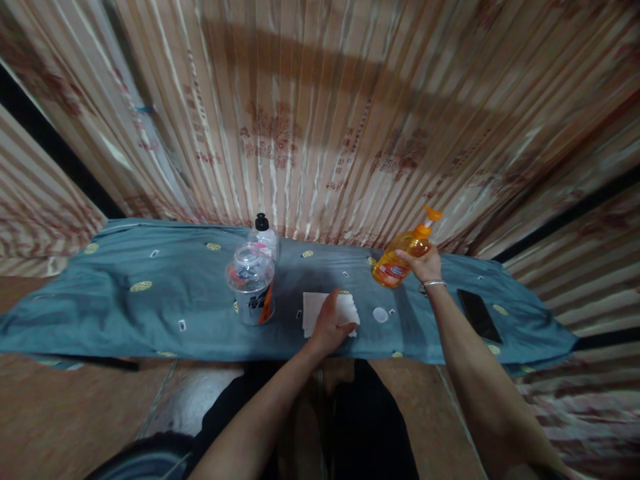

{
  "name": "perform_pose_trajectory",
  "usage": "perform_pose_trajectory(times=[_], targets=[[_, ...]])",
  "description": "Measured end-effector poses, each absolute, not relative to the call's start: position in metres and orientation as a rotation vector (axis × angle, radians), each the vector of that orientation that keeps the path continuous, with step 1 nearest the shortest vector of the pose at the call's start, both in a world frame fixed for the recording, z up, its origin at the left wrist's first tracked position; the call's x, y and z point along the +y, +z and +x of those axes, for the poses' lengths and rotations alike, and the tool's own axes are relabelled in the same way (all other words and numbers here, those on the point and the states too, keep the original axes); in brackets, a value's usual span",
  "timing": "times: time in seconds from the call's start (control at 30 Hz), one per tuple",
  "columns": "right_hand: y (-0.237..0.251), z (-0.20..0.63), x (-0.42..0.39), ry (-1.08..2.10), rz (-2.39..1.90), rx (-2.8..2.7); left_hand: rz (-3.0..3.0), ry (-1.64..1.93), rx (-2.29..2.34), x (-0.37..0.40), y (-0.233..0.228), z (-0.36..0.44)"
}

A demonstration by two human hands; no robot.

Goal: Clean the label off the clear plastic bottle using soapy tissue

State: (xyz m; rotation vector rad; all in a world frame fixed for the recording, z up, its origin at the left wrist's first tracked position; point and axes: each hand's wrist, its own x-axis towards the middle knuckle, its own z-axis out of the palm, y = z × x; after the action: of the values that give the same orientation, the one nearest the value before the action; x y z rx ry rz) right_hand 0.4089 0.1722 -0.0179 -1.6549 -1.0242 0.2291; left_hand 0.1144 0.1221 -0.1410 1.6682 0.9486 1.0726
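Observation:
My right hand [424, 264] is wrapped round a pump bottle [393, 268] of orange liquid. The bottle has an orange pump top and a red label, and it leans to the right. My left hand [327, 325] rests on a folded white tissue [313, 312] on the cloth, with thumb and fingers spread apart. Left of that hand stands a clear plastic cup [253, 303] with a domed lid and black and orange print. Just behind the cup, partly hidden by it, is a clear bottle [270, 240] with a black cap.
A blue-grey patterned cloth [195, 280] covers the narrow table. Near my right forearm lies a dark phone [479, 315]. A small white disc [380, 314] sits between my hands. Pleated curtains [300, 120] hang close behind the table. A dark round rim [145, 460] shows at lower left.

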Motion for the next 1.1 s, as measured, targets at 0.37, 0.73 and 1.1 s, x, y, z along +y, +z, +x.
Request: perform_pose_trajectory(times=[0.37,0.73,1.1], targets=[[-0.043,0.432,0.166,0.266,-1.656,-0.928,1.688,1.084,0.987,0.121,-0.137,0.113],[-0.113,0.379,0.083,0.366,-1.958,-0.982,1.573,1.114,1.051,0.120,-0.132,0.101],[-0.143,0.344,0.078,0.389,-2.008,-1.001,1.367,1.205,1.108,0.095,-0.122,0.061]])
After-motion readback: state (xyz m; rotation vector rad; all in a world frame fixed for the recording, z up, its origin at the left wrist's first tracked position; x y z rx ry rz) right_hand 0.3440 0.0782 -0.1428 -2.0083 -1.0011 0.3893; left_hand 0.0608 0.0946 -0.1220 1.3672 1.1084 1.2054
